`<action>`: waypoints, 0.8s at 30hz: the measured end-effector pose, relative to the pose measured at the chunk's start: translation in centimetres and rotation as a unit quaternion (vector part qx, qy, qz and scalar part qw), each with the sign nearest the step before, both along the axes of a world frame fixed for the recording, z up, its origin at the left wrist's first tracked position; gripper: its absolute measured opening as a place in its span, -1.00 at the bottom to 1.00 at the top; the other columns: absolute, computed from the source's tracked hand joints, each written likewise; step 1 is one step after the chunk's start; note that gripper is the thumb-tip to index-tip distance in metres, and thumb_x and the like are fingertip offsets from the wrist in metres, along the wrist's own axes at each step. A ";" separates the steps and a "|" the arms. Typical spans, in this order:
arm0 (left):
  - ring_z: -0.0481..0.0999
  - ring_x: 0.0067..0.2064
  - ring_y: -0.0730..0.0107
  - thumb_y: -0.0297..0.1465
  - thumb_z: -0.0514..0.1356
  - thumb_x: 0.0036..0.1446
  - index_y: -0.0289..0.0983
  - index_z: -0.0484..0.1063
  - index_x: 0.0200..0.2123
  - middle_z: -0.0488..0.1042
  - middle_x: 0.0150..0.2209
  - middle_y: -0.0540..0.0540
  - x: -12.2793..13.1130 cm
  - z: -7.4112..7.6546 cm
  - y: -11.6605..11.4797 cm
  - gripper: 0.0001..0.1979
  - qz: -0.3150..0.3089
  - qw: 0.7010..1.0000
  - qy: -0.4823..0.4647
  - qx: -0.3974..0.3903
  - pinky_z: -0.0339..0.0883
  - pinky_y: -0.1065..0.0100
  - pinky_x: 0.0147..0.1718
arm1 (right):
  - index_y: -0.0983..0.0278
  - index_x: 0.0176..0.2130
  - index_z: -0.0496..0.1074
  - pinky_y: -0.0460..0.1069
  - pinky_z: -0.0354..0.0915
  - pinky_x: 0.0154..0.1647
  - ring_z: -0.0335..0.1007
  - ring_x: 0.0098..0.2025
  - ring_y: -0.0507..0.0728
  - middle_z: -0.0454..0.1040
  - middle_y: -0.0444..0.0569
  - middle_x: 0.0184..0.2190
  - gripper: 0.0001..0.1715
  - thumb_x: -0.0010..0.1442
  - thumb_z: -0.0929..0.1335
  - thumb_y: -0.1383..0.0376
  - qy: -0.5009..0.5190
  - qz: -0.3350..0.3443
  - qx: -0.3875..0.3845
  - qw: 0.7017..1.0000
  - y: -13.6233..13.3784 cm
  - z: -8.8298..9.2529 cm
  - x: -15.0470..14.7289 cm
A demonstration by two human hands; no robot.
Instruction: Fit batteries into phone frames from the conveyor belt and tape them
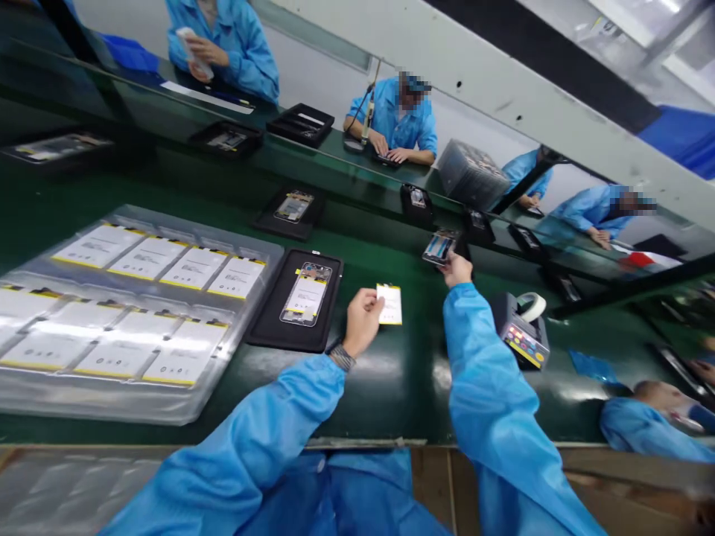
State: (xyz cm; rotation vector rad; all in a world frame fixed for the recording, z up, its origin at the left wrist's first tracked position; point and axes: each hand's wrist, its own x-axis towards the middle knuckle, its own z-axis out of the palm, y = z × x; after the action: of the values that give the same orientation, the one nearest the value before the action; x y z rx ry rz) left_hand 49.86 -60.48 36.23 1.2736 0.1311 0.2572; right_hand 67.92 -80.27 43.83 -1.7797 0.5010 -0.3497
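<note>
My left hand [363, 320] pinches a white phone battery [390, 305] with yellow edges, held over the green bench. Farther out, my right hand [459, 269] is closed on the near edge of an opened phone [440, 246]; a dark tray lies by it, partly hidden. Beside my left hand is a black tray [267, 327] carrying another opened phone [306, 318] with a battery [307, 294] in it. To the left, a clear plastic tray [117, 398] holds several similar batteries in two rows.
A tape dispenser [522, 335] with a white roll stands right of my right arm. Several black trays with phones line the far side, one nearby tray [265, 223] among them. Co-workers in blue sit opposite, and a person's arm [642, 428] shows at right.
</note>
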 end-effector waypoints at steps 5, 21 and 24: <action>0.57 -0.38 0.27 -0.18 0.34 -0.02 -0.28 0.37 -0.25 0.56 -0.42 -0.05 1.8 1.3 3.6 -0.64 -0.014 0.999 0.004 -0.052 0.41 0.33 -0.37 | 0.31 -0.34 0.48 -0.01 0.44 -0.42 0.47 -0.43 0.10 0.56 -0.06 -0.44 -0.88 0.08 0.44 0.30 -0.007 0.086 0.178 0.980 5.1 -4.4 -8.3; 0.45 -0.48 0.36 -0.28 0.29 0.01 -0.26 0.39 -0.36 0.48 -0.54 0.01 2.0 0.1 4.8 -0.80 -0.016 0.985 0.016 0.172 0.25 0.41 -0.48 | 0.21 -0.36 0.51 -0.01 0.34 -0.37 0.43 -0.38 0.13 0.55 -0.13 -0.40 -0.62 -0.10 0.55 0.04 -0.001 0.219 0.295 0.930 8.7 -8.3 -17.9; 0.44 -0.48 0.37 -0.29 0.32 0.00 -0.25 0.41 -0.35 0.47 -0.54 0.02 1.7 0.6 5.1 -0.80 -0.002 0.981 0.026 0.190 0.22 0.42 -0.48 | 0.21 -0.33 0.51 0.00 0.34 -0.34 0.45 -0.33 0.15 0.56 -0.11 -0.39 -0.61 -0.05 0.54 0.02 -0.007 0.230 0.301 0.925 8.6 -8.2 -18.2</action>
State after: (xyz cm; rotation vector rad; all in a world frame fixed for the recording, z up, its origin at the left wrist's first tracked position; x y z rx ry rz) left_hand 51.55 -55.42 36.84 1.6613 0.1274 0.2534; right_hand 49.71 -71.62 35.61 -1.2348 0.1383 0.1199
